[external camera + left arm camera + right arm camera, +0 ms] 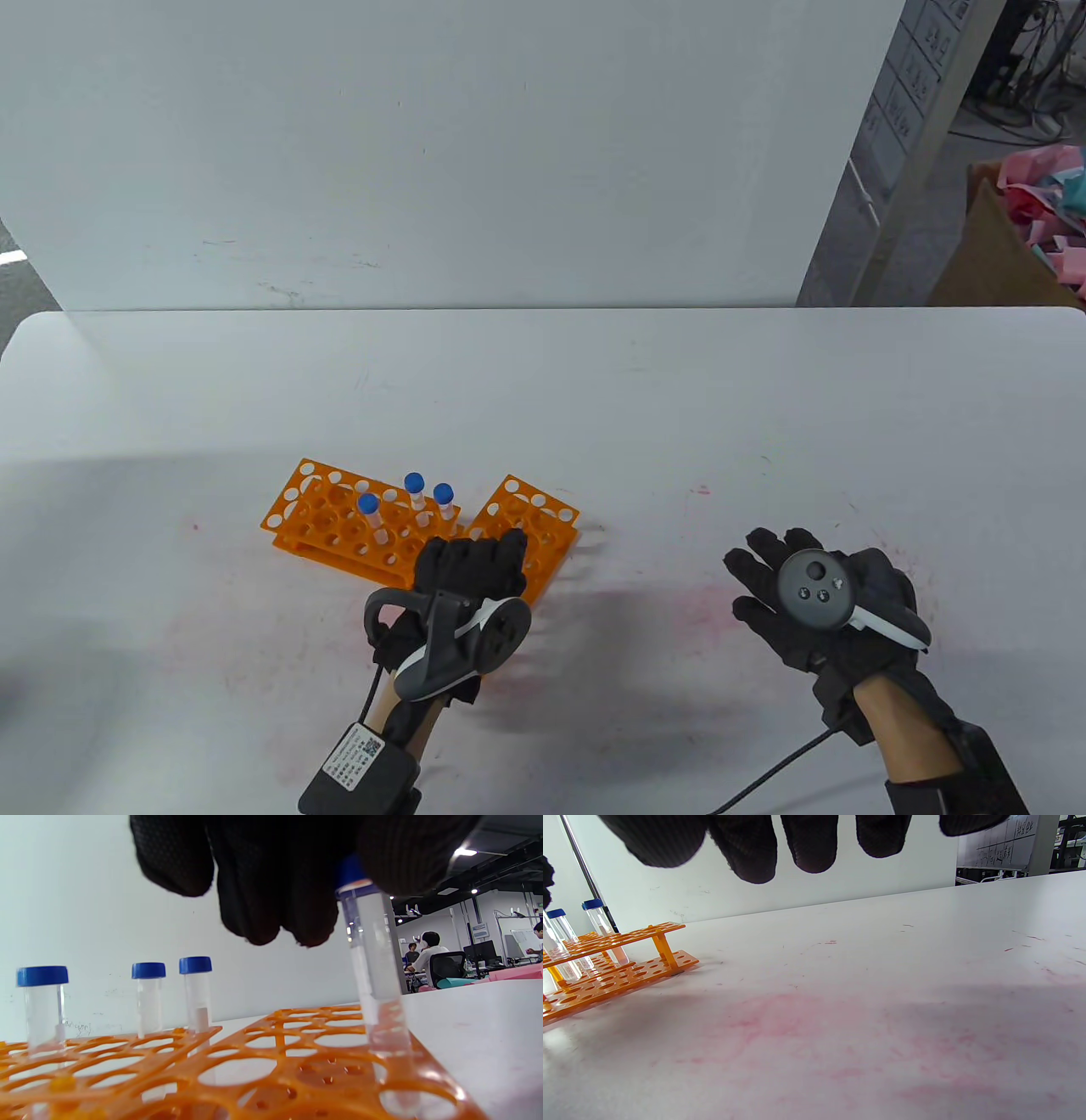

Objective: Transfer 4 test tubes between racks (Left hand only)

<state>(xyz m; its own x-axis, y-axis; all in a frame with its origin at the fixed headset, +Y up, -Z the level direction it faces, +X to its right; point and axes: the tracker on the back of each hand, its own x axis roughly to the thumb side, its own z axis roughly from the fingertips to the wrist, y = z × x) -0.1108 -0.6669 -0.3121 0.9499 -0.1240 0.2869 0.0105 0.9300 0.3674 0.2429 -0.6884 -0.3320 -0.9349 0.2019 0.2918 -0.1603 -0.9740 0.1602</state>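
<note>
Two orange racks lie side by side, the left rack (339, 531) and the right rack (536, 514). Three blue-capped test tubes (414, 491) stand upright in the left rack; they also show in the left wrist view (148, 997). My left hand (473, 560) is over the near part of the right rack (305, 1073). It grips the blue cap of a clear test tube (373, 984), whose lower end stands in a front hole of that rack. My right hand (793, 586) rests flat and open on the table, holding nothing, well to the right of the racks.
The white table (679, 407) has faint pink stains and a white wall panel (424, 153) behind it. A cardboard box (1001, 246) of coloured paper stands off the far right. In the right wrist view the rack (615, 959) is at the far left.
</note>
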